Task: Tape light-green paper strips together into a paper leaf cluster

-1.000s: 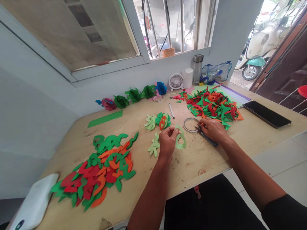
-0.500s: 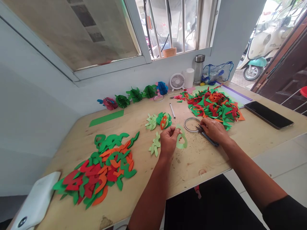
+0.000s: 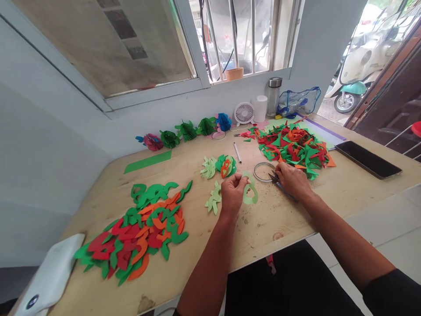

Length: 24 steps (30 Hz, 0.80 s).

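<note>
My left hand (image 3: 233, 193) pinches a light green paper cutout (image 3: 254, 195), a curved piece with an opening in it, held over the table. Closed around dark thread snips (image 3: 284, 189) is my right hand (image 3: 294, 180), with their tips pointing left beside a silver ring (image 3: 263, 172). Light green leafy pieces (image 3: 214, 198) lie just left of my left hand. Behind it are another light green stack (image 3: 208, 167) and a green and orange one (image 3: 226, 166).
Red, green and orange cutouts (image 3: 141, 232) are heaped at the left, scraps (image 3: 296, 147) at the back right. A phone (image 3: 368, 159), white pen (image 3: 237, 152), small fan (image 3: 244, 113), glass bottle (image 3: 273, 97) and white device (image 3: 52, 272) also stand or lie about.
The whole view has shifted slightly. Both hands keep nearly the same positions, with the light green cutout and the snips still held.
</note>
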Each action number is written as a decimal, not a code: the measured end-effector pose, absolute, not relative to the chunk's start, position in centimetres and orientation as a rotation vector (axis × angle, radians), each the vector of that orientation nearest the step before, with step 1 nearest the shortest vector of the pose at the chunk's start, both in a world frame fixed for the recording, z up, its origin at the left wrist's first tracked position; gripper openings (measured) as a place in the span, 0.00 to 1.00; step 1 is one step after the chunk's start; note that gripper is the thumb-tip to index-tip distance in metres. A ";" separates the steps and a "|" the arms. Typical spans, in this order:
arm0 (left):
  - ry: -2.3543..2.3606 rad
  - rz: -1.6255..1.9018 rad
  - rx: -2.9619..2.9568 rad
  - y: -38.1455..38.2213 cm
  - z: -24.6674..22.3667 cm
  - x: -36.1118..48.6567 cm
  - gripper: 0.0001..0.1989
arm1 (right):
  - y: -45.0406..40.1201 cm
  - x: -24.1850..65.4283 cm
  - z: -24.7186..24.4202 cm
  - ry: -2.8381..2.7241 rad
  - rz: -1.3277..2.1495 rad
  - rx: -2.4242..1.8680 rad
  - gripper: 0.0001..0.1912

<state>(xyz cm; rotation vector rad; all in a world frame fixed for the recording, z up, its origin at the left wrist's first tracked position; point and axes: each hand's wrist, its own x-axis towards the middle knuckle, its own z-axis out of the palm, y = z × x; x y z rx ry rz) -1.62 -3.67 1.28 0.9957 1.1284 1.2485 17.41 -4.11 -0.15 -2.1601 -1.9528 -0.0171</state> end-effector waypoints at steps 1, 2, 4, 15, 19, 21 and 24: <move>1.123 1.247 0.994 -3.7 1.3 -1.6 0.07 | -4.1 17.3 -0.1 -1.948 -0.024 -2.163 0.09; 1.119 1.246 0.995 -3.7 1.2 -1.6 0.07 | -4.1 17.2 -0.1 -1.944 -0.031 -2.167 0.09; 1.110 1.245 1.001 -3.7 1.2 -1.6 0.07 | -4.1 17.1 -0.1 -1.934 -0.037 -2.176 0.10; 1.110 1.259 1.035 -3.7 1.6 -1.6 0.07 | -4.0 16.9 -0.2 -1.879 -0.104 -2.205 0.09; 1.127 1.253 1.054 -3.8 1.7 -1.5 0.06 | -4.0 16.5 -0.3 -1.877 -0.162 -2.217 0.08; 1.122 1.256 1.066 -3.8 1.7 -1.5 0.06 | -4.0 16.3 -0.4 -1.887 -0.183 -2.231 0.07; 1.115 1.265 1.080 -3.8 1.6 -1.5 0.06 | -4.0 16.1 -0.6 -1.887 -0.200 -2.236 0.07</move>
